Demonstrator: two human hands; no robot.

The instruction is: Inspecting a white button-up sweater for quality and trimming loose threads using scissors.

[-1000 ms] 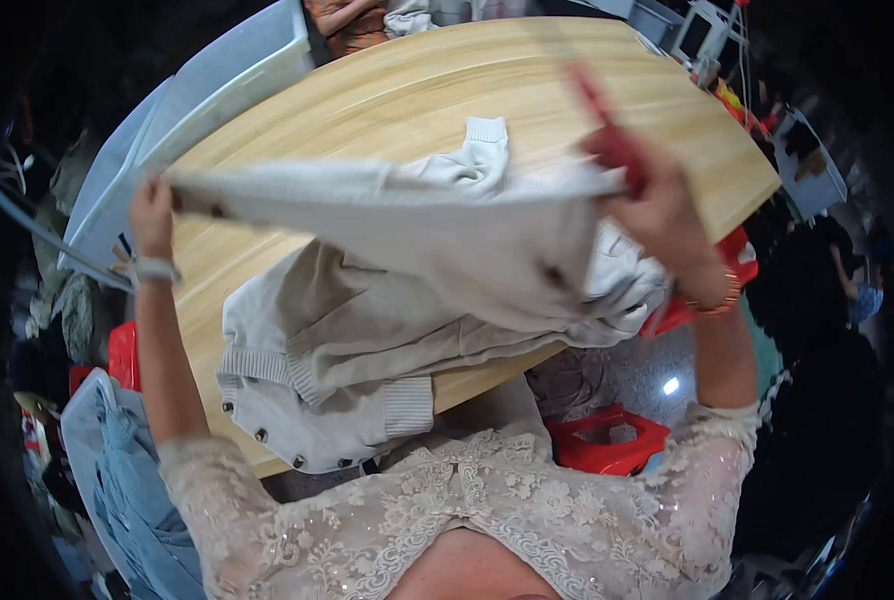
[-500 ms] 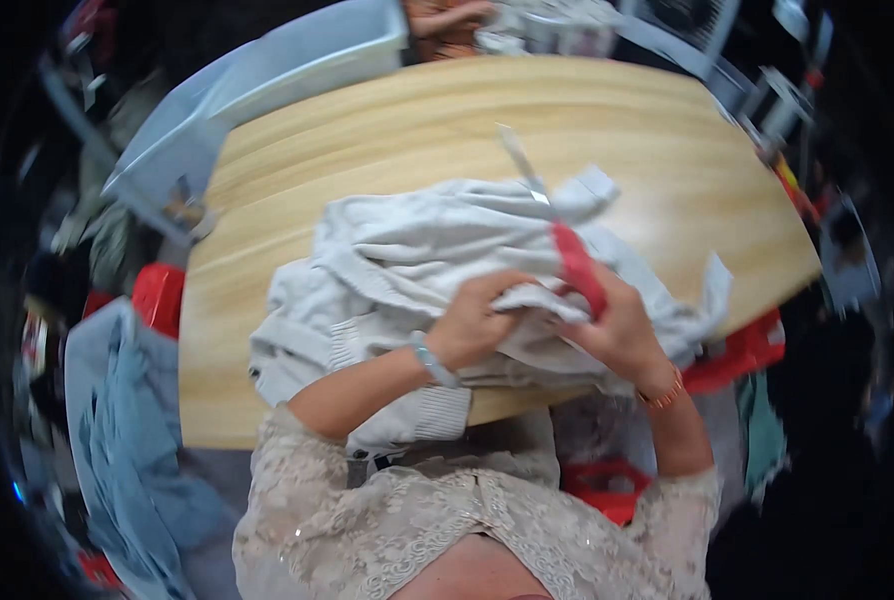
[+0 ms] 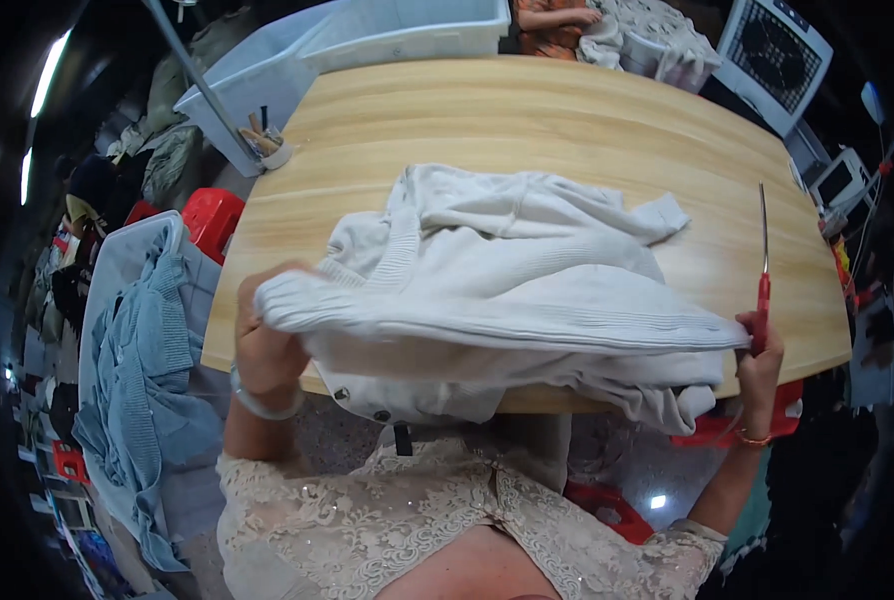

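A white knitted cardigan (image 3: 557, 260) lies on the table, one ribbed edge stretched taut along the near side. At the left, my left hand (image 3: 267, 345) is closed round the bunched ribbed end. My right hand (image 3: 760, 370) pinches the other end of that edge at the right. The same hand holds red-handled scissors (image 3: 763, 300), their thin metal blades pointing up and away from me. Below the stretched edge, a front part of the cardigan with dark buttons hangs over the table's near edge.
The wooden table (image 3: 567, 110) spans the middle. White plastic bins (image 3: 407, 40) stand beyond it. A small cup of tools (image 3: 277, 155) sits at its far left corner. Left is a bin of blue knitwear (image 3: 142, 370) beside a red stool (image 3: 212, 220). Another person's arm (image 3: 562, 18) shows far off.
My hands have moved apart, left hand leftward and right hand rightward, pulling the cardigan's ribbed edge straight. The scissors went right with my right hand. The view has shifted too.
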